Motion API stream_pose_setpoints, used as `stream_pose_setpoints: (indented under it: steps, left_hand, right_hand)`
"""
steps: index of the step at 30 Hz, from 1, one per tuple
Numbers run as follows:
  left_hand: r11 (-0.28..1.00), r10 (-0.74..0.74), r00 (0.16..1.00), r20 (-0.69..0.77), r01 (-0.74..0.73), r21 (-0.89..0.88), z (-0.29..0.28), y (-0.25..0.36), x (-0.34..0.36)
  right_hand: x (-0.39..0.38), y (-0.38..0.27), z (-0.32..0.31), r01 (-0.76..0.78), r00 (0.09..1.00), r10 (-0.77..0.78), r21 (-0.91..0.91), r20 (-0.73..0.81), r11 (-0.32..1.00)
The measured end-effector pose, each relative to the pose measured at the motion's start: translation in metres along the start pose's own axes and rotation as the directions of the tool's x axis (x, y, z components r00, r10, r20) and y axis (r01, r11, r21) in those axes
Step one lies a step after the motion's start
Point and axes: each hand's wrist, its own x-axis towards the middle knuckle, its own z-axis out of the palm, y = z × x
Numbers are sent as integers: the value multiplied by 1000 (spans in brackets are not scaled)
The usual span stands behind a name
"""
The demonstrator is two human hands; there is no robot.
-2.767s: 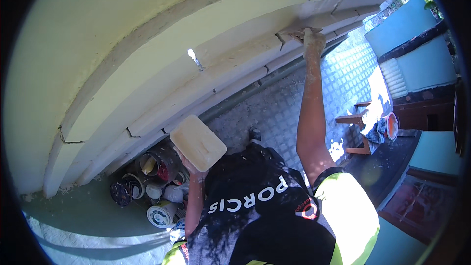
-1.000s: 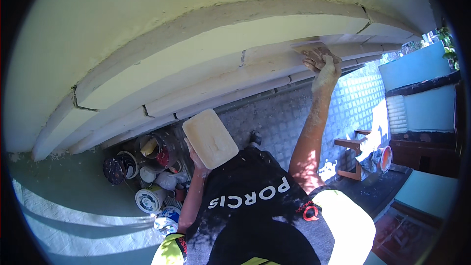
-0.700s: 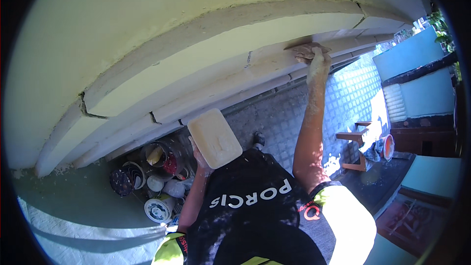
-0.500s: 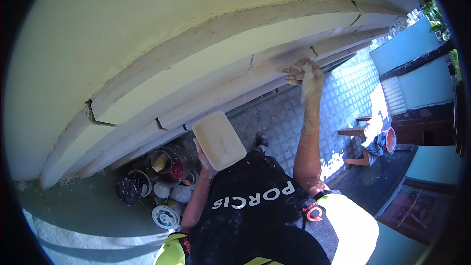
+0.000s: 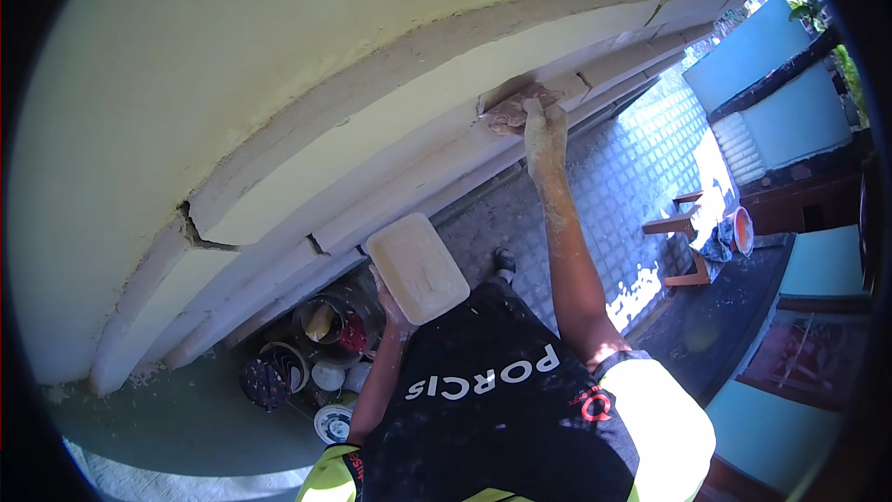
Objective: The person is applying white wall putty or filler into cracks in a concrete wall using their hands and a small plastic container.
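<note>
My left hand (image 5: pixel 394 305) grips the side of a cream rectangular tray (image 5: pixel 398 280), with pale, wet-looking paste spread over its bottom. The tray is held tilted in front of my dark shirt. My right arm reaches out, dusted with pale residue. In my right hand (image 5: pixel 546 127) is a crumpled pinkish-brown rag (image 5: pixel 514 112), pressed against the stepped wall moulding (image 5: pixel 418 70). The fingertips are partly hidden by the rag. A darker damp patch shows on the moulding beside it. Open vertical gaps cut through the moulding in several places.
Below left, a large bucket (image 5: pixel 364 296) holding tools stands among several smaller tubs, including a white lid (image 5: pixel 333 424). A wooden stool (image 5: pixel 671 224) and an orange-rimmed bucket (image 5: pixel 743 231) are at the right. Patterned paving (image 5: pixel 595 191) runs along the wall's foot.
My right hand has slid the rag leftward and slightly up along the moulding. The tray stays nearly still in my left hand. The view has shifted a little.
</note>
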Motion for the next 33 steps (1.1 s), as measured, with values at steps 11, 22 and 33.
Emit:
stream_pose_setpoints:
  steps: [11,22,33]
  left_hand:
    - [998,-64,998,-2,64,14,-17,14,-13]
    - [996,-91,996,22,91,-12,-25,11,-10]
    - [997,-71,995,69,69,23,-4,14,-7]
  right_hand:
    - [-65,-79,-28,225,942,-331,-620,-60,752]
    - [-40,-45,15,573,716,-681,-685,152,449]
    - [-55,-18,-31,617,747,-578,-665,328,421]
